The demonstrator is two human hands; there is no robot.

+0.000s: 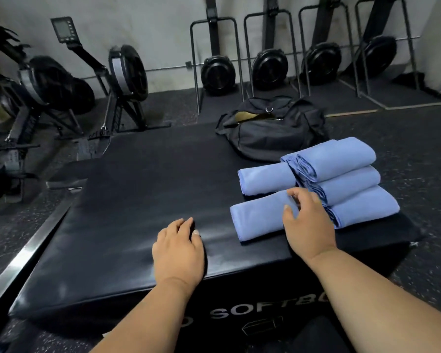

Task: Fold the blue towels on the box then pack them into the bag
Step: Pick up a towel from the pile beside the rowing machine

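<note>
A gym room with a speckled dark floor and rowing machines (127, 72) stood against a pale wall. In front of me is a black padded box (138, 200), its top wide and bare on the left and middle. At its far edge sits a black bag (273, 133), its zip gaping to show a tan lining; I cannot tell what is inside. Folded blue towels fill the box's right side: a stack of three (349, 182) near the right edge, one folded towel (265, 178) just left of it, and a nearer folded towel (257, 217) by the front edge. My left hand (180, 247) lies flat on the box, fingers together and relaxed. My right hand (307, 220) rests on the nearer towel, fingers loosely spread and slightly curled, not pinching.
</note>
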